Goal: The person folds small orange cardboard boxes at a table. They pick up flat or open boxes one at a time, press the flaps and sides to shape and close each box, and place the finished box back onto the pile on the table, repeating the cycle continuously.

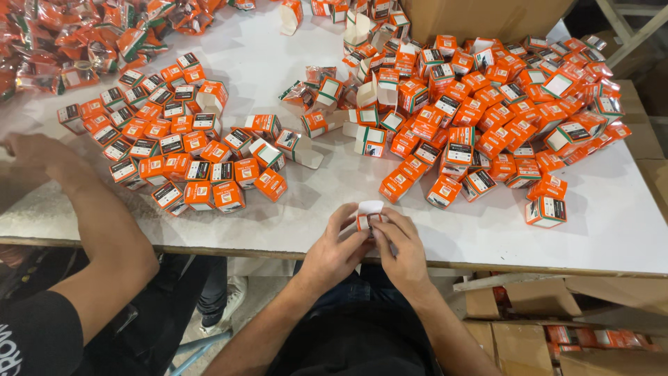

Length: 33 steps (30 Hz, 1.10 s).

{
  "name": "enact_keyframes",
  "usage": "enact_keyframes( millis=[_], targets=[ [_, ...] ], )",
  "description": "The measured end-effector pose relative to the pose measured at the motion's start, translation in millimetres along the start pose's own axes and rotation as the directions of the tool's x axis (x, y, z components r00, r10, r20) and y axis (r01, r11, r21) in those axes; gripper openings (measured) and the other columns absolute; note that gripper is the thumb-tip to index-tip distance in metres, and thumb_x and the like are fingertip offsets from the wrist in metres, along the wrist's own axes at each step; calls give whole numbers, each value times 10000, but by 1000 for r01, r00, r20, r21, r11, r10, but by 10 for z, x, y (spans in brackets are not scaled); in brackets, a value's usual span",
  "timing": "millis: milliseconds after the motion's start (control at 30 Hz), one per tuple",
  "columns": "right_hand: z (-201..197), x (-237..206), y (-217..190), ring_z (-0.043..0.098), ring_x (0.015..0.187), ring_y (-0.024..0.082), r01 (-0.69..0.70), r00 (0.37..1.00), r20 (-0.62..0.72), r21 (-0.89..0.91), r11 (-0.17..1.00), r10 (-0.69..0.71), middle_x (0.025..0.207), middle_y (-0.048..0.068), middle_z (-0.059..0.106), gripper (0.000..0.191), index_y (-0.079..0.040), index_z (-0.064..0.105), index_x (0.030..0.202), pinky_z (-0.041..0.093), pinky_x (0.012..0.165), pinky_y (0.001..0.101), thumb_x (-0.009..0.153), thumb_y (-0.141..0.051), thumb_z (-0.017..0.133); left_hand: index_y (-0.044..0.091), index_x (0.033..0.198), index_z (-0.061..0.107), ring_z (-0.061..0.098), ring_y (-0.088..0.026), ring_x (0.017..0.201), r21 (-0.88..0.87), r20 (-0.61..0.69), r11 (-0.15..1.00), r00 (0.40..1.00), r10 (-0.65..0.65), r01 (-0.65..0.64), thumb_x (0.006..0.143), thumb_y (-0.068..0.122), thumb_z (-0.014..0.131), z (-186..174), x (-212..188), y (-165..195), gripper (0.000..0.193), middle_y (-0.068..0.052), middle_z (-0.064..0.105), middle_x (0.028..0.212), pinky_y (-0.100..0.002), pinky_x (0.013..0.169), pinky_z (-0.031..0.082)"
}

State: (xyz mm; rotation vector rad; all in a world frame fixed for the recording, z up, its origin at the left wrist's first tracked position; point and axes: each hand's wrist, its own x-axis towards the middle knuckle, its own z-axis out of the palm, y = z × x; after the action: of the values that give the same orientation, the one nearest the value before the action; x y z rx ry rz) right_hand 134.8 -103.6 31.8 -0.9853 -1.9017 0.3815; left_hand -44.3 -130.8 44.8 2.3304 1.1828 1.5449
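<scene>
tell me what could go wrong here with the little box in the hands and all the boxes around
1. The left hand and right hand hold the small carton right over the table edge; a slip could drop it to the floor.
2. Its white flap stands open, so pinching fingers might crease it.
3. The co-worker's arm lies close beside the left pile of orange boxes; a nudge could push some off the near edge.

I see my two hands, left [334, 247] and right [402, 252], bare, no rings or watch, forearms uncovered; below them dark blue trousers and a black top.
</scene>
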Motion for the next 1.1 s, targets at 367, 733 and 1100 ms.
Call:
enact_keyframes(
  millis=[367,733,1100],
  targets=[
    [-163,75,92,660,1129,248,-34,982,188,224,974,-9,1302,143,632,317,-37,674,1207,568,873,310,892,-4,691,52,1110,519,698,-372,1111,-153,53,975,987,-154,160,834,5,777,126,-97,-95,381,-167,631,1418,-397,875,593],
    [-64,-29,101,723,1073,285,-42,996,82,157,987,30,1281,117,695,226,-49,673,1123,601,840,340,912,-73,749,45,1206,512,664,-367,1143,-158,155,964,970,-187,211,775,-20,777,28,-23,-49,510,-157,623,1382,-403,869,581],
    [-164,-102,-10,613,1134,360,325,946,100,-250,912,-309,1375,153,635,367,-18,675,1161,502,957,458,800,-36,742,51,970,608,565,-408,1373,75,84,994,994,75,-82,771,22,755,-48,29,42,249,-184,588,1435,-493,1080,515]
  ],
)
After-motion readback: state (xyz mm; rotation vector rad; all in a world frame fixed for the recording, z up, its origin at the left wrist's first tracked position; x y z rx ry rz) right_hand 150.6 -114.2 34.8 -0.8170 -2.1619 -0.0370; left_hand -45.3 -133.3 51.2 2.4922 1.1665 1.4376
